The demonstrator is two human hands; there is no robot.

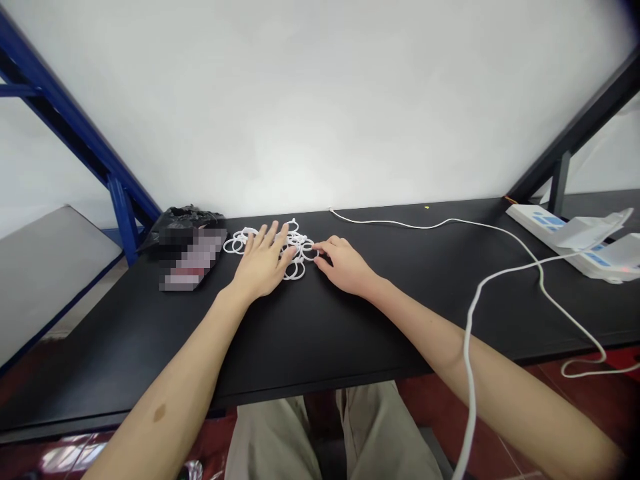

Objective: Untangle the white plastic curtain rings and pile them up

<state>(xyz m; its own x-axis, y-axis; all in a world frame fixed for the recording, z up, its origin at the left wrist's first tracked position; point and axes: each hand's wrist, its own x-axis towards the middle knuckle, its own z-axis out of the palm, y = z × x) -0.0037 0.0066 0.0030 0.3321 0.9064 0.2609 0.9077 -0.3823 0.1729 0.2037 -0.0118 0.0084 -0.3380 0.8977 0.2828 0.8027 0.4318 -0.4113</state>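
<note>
A loose pile of white rings [295, 269], each with a small knob, lies on the black table. They look like plastic shower-curtain rings, though I cannot be sure. My left hand [265, 261] rests palm down over the middle of the pile, its fingers spread, and hides part of it. At the pile's right edge, my right hand [345, 263] has its fingers curled and the thumb and index finger closed at the rim of one ring.
Left of the pile are a crumpled black plastic bag [185, 217] and a blurred-out packet [195, 263]. A white cable [470, 333] loops across the right side over my right forearm. White devices with blue labels [565, 233] stand at far right. A white wall [320, 107] rises behind.
</note>
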